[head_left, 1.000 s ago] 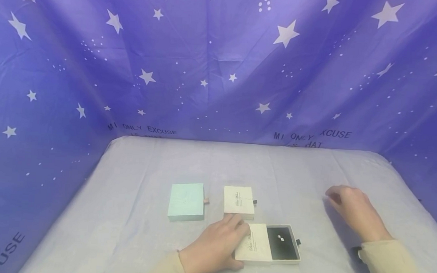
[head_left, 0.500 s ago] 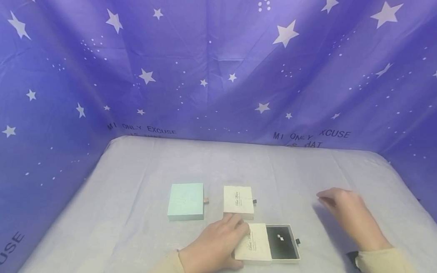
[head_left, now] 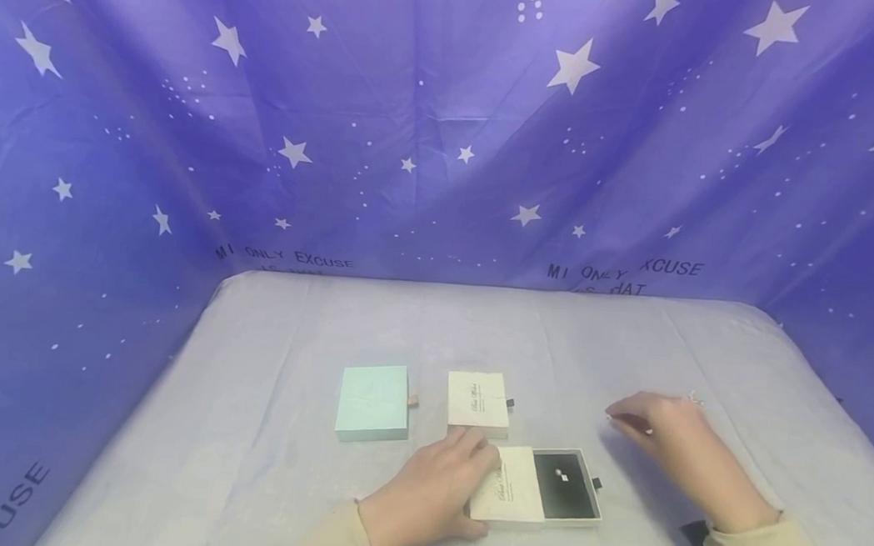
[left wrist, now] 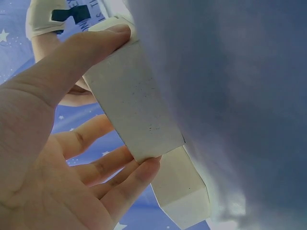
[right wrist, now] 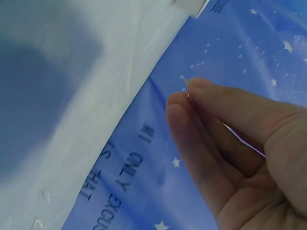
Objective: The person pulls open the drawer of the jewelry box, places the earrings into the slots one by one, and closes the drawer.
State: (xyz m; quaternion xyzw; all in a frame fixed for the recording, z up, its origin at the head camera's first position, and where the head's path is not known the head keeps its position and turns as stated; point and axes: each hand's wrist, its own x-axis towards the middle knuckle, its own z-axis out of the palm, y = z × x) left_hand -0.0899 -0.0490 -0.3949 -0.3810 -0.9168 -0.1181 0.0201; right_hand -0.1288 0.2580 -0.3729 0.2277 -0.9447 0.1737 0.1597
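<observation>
A cream sliding box (head_left: 508, 486) lies at the table's near edge, its drawer (head_left: 569, 498) pulled out to the right. The drawer's black insert carries a small shiny piece (head_left: 561, 477). My left hand (head_left: 469, 485) grips the box's sleeve (left wrist: 134, 100), thumb on one side and fingers on the other. My right hand (head_left: 619, 419) hovers right of the drawer, above the table. In the right wrist view its thumb and fingertips (right wrist: 184, 96) are pressed together on a tiny pale thing (right wrist: 184, 79); what it is I cannot tell.
A mint green box (head_left: 372, 401) and a second, closed cream box (head_left: 477, 401) lie just behind the open one. A tiny glinting speck (head_left: 694, 398) sits behind my right hand. The grey-clothed table (head_left: 404, 321) is walled by a purple star-printed backdrop (head_left: 445, 140).
My right hand has moved left and nearer, toward the open drawer. The left hand and the boxes have stayed put.
</observation>
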